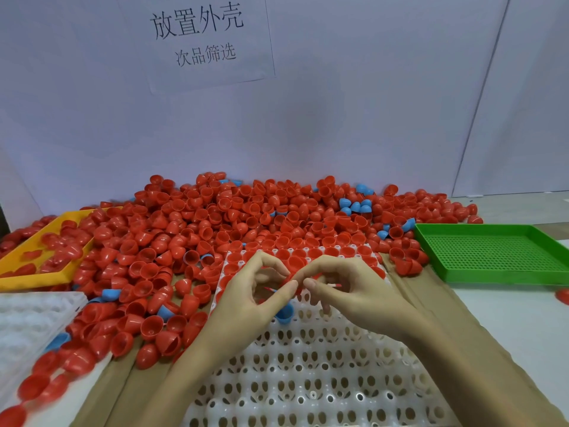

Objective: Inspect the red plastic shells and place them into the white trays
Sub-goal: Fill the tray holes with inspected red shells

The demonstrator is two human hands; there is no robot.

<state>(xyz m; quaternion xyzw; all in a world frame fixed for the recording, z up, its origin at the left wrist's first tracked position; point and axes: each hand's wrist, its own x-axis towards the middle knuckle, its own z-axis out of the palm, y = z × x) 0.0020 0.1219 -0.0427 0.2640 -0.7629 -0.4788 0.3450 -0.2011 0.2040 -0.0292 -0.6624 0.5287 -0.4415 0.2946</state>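
Observation:
A huge pile of red plastic shells (215, 226) covers the back of the table. In front of me lies a white tray (308, 371) with round pockets; its far rows hold red shells (311, 252) and its near rows are bare. Over the tray's middle, my left hand (255, 294) and my right hand (351, 291) meet fingertip to fingertip and pinch one red shell (297, 268) between them. My fingers hide most of it. A blue shell (284, 314) sits in a tray pocket just under my left hand.
A yellow tray (46, 277) with several red shells stands at the left, and a green perforated tray (492, 254) at the right. A second white tray (30, 318) lies at the near left. A few blue shells (355, 206) are mixed into the pile. A paper sign hangs on the wall.

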